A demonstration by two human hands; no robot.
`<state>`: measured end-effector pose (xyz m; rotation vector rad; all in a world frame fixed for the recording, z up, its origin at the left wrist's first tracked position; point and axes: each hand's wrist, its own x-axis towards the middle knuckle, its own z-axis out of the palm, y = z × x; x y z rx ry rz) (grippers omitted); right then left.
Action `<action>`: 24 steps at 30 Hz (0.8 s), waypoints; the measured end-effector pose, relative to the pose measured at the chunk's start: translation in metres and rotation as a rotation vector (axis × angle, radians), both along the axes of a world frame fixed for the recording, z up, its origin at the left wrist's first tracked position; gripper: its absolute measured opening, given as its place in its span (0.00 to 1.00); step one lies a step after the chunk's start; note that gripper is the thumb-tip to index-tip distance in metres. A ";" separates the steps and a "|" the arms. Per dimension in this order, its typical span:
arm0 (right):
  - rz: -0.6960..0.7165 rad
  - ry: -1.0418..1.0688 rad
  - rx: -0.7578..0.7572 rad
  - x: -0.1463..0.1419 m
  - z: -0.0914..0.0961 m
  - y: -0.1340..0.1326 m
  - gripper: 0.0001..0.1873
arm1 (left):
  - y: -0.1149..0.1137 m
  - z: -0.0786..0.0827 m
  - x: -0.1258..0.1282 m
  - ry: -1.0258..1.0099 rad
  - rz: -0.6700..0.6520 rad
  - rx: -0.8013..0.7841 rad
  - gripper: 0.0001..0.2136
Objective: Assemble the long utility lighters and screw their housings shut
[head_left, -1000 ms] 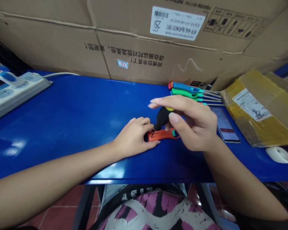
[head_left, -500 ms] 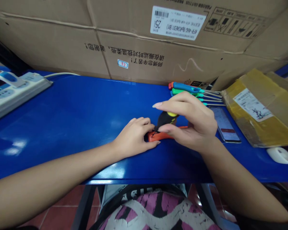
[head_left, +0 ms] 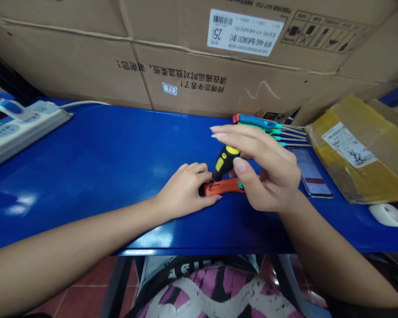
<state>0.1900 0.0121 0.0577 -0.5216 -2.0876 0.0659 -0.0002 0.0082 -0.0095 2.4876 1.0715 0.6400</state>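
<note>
My left hand point(head_left: 189, 187) lies on the blue table, its fingers and thumb closed round the left end of an orange tool handle point(head_left: 227, 186). A teal part shows on that handle near my right thumb, and the rest is hidden under my right hand point(head_left: 265, 172). Tilted above the orange handle is a short black-and-yellow screwdriver point(head_left: 223, 164), its thin tip down at the handle's left end. My right hand holds the screwdriver loosely near its top, with the upper fingers stretched out and the thumb at its side.
Behind my right hand lie several tools point(head_left: 257, 120) with coloured handles and metal shafts. A phone point(head_left: 313, 174), a yellow-taped parcel point(head_left: 368, 154) and a white mouse point(head_left: 388, 215) are at the right. A power strip point(head_left: 29, 121) sits at the left, and a large carton point(head_left: 96, 62) stands behind.
My right thumb has shifted away from the screwdriver's lower part, and the fingers have opened and straightened. The screwdriver has turned, showing more yellow. My left hand stays still.
</note>
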 end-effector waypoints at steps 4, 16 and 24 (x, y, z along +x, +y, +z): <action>0.003 0.067 0.049 -0.001 0.001 0.002 0.15 | 0.000 0.001 0.000 0.009 0.007 -0.021 0.10; 0.057 -0.002 0.002 0.001 0.002 0.001 0.18 | 0.000 0.003 0.001 0.001 0.010 -0.055 0.09; 0.096 0.022 -0.039 -0.001 0.004 -0.002 0.14 | -0.001 0.003 0.001 -0.021 0.008 -0.055 0.09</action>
